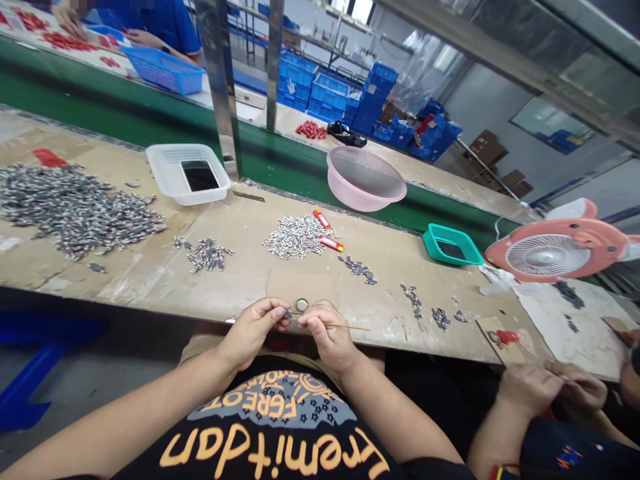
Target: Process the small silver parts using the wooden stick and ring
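We see the left hand [257, 327] pinching a small dark grey piece [288, 314] between its fingers by the near edge of the tabletop [245, 283], probably to keep it steady and close to the eyes. The right hand [331, 333] grips a thin tan stick [350, 326] in its fingers, one end aimed at the piece, likely for fine control; contact we cannot tell. A bottle cap [301, 305] sits just beyond, seemingly for easy reach. Both forearms angle inward, the hands nearly meeting.
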Motion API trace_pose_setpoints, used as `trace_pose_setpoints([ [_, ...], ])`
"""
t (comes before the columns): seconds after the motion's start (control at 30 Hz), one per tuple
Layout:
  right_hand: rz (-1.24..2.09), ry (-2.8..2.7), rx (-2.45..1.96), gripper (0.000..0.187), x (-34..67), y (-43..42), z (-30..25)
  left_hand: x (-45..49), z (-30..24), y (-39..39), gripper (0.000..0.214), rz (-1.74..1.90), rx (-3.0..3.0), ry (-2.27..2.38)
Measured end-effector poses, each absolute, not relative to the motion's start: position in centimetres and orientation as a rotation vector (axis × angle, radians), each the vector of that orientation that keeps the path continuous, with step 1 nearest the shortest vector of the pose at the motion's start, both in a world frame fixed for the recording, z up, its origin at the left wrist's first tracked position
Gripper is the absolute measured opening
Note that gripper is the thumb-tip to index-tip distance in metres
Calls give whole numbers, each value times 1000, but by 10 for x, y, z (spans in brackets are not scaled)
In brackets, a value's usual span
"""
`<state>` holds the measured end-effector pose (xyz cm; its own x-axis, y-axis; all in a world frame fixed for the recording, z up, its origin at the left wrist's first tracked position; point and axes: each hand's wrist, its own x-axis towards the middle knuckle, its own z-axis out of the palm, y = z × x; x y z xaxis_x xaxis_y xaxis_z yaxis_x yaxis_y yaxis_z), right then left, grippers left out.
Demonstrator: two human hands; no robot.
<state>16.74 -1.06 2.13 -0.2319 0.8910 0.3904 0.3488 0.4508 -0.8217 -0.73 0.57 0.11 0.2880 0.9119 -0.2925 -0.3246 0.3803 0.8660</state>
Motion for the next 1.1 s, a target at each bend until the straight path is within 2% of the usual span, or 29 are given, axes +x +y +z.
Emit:
trace_pose_setpoints([
  [1.1, 622, -1899, -961, 20, 165, -10, 26, -11, 2, 9, 19, 883, 842, 873],
])
